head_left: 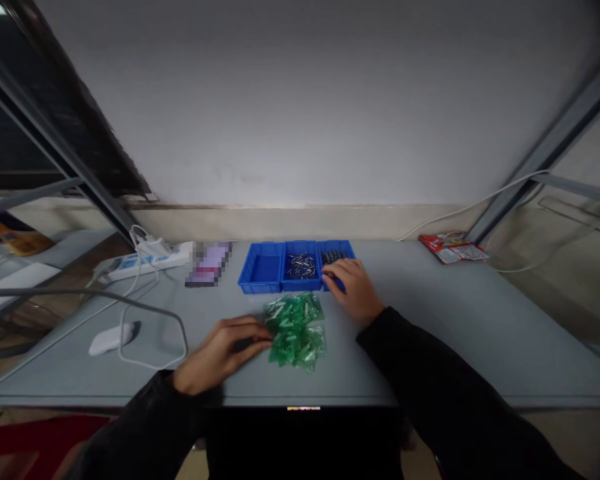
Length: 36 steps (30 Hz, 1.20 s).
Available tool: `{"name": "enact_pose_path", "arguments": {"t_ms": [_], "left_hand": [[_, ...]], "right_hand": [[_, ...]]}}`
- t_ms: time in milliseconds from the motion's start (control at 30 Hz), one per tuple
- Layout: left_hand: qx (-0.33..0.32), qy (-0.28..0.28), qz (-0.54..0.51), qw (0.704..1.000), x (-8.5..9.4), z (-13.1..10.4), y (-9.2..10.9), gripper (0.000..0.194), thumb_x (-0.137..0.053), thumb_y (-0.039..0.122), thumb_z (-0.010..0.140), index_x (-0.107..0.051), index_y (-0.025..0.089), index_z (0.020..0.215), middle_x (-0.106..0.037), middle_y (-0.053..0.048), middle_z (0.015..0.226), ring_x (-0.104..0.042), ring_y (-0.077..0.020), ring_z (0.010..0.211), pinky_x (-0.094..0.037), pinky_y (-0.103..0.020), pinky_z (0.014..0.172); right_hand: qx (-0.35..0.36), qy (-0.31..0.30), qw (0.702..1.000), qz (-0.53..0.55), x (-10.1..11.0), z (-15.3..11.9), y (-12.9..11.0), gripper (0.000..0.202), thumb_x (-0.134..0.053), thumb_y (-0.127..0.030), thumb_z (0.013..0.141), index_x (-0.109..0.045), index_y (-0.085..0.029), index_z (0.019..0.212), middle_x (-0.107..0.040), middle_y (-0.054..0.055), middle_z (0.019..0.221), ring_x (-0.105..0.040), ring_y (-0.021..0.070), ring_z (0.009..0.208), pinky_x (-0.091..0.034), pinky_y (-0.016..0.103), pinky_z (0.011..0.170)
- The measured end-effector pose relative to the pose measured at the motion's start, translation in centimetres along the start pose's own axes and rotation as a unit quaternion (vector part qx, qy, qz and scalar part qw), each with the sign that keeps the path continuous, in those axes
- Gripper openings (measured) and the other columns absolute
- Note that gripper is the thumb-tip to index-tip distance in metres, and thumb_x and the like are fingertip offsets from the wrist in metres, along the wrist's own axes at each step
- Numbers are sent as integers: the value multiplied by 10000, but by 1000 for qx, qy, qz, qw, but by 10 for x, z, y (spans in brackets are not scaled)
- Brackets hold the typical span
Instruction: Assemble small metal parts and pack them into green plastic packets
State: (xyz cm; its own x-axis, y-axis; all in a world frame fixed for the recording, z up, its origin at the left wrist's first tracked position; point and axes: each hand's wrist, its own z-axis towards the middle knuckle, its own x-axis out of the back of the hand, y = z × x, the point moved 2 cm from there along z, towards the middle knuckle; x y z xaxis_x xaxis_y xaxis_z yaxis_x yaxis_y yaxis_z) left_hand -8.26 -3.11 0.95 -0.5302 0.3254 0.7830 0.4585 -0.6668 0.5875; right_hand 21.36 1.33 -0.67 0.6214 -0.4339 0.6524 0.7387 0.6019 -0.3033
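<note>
Taking the packet pile as the middle of the clock, with 12 toward the wall: the clear plastic packets with green pieces inside [295, 317] lie right there on the grey desk [480, 333]. The left hand [225, 350] comes in from 9, forearm angled up from the lower left, palm side turned inward, fingers curved over and thumb below. There's a narrow gap between thumb and fingers, and the tips meet the pile's left edge. Can't tell if they're pinching a packet.

The right hand [353, 287] is up around 2, back of the hand up, wrist bent toward 11, fingers curled over the front of the right blue bin [336, 244]. Thumb and index look close together; can't tell whether anything's between them. That bin sits at 1 and has dark cylindrical pieces [333, 255] in it. Middle blue bin [301, 285] at 12 has loose shiny metal pins or screws [303, 265], and the left blue bin [260, 288] is at 11.

Writing-wise: the red printed pouch [453, 248] out at 2 is too blurry to read, the phone-like item [207, 265] at 10 is pixelated over, and the small strip label [303, 408] on the front edge at 6 is too tiny.
</note>
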Motion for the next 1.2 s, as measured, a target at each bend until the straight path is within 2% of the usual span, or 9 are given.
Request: {"name": "enact_pose_path", "arguments": {"t_ms": [100, 267, 433, 600, 733, 833, 967, 1100, 1200], "left_hand": [[13, 54, 20, 998, 11, 4, 2, 189, -602, 367, 969, -757, 262, 988, -752, -50, 982, -707, -201, 902, -569, -313, 823], [85, 209, 23, 974, 29, 18, 4, 252, -641, 472, 906, -751, 246, 899, -745, -55, 895, -681, -218, 797, -553, -324, 735], [138, 284, -128, 940, 24, 54, 0, 325, -663, 495, 876, -696, 173, 909, -662, -26, 754, -607, -163, 656, -516, -281, 641], [107, 280, -290, 909, 7, 100, -10, 364, -737, 478, 818, -639, 156, 955, -630, -5, 727, -596, -145, 626, -515, -263, 611], [86, 258, -319, 908, -4, 121, -15, 379, -701, 489, 858, -640, 148, 1010, -618, -4, 696, -581, -147, 607, -510, -270, 606], [49, 267, -222, 936, -8, 120, -16, 374, -585, 467, 957, -629, 171, 1181, -684, -56, 889, -640, -189, 785, -542, -316, 731], [-85, 226, -22, 970, -8, 108, -10, 347, -477, 421, 1024, -656, 201, 1224, -650, -106, 1203, -570, -250, 1157, -443, -432, 1055], [-110, 231, 31, 966, -6, 102, -11, 319, -630, 441, 949, -690, 202, 1152, -659, -105, 1164, -572, -258, 1123, -451, -437, 1033], [-95, 213, 8, 972, -8, 103, -11, 235, -592, 391, 980, -714, 192, 1008, -700, -87, 1005, -619, -234, 999, -491, -393, 946]], "right_hand": [[-19, 2, 1000, -7, -2, 0, 1, 143, -542, -261, 998, -655, -195, 1054, -684, 53, 972, -590, 217, 954, -397, 403, 929], [-46, 44, 998, 10, -5, 4, -10, 151, -529, -256, 990, -639, -205, 1081, -666, 58, 947, -572, 237, 964, -402, 411, 902], [60, 39, 997, -19, -1, 19, -32, 305, -504, -207, 992, -560, -201, 1292, -629, 96, 1147, -547, 246, 1075, -423, 418, 941], [162, -8, 982, -93, -8, 40, -30, 364, -469, -153, 985, -574, -223, 1327, -568, 127, 1267, -525, 262, 1141, -428, 444, 956], [146, 12, 987, -66, -13, 43, -21, 301, -454, -115, 980, -664, -223, 1166, -646, 88, 1122, -565, 235, 1037, -433, 423, 907], [105, 43, 992, -47, -13, 36, -18, 250, -474, -133, 991, -695, -220, 1068, -688, 69, 1026, -584, 224, 955, -429, 409, 866], [76, 63, 995, 8, -16, 25, -21, 173, -523, -210, 1008, -696, -208, 1018, -719, 64, 983, -624, 213, 909, -458, 386, 852], [9, 86, 994, 60, -19, 19, -25, 157, -588, -330, 990, -692, -213, 997, -710, 55, 885, -647, 203, 818, -513, 356, 810], [20, 87, 992, 89, -19, 18, -28, 156, -562, -283, 998, -679, -211, 924, -696, 38, 836, -624, 186, 763, -514, 353, 827]]}}
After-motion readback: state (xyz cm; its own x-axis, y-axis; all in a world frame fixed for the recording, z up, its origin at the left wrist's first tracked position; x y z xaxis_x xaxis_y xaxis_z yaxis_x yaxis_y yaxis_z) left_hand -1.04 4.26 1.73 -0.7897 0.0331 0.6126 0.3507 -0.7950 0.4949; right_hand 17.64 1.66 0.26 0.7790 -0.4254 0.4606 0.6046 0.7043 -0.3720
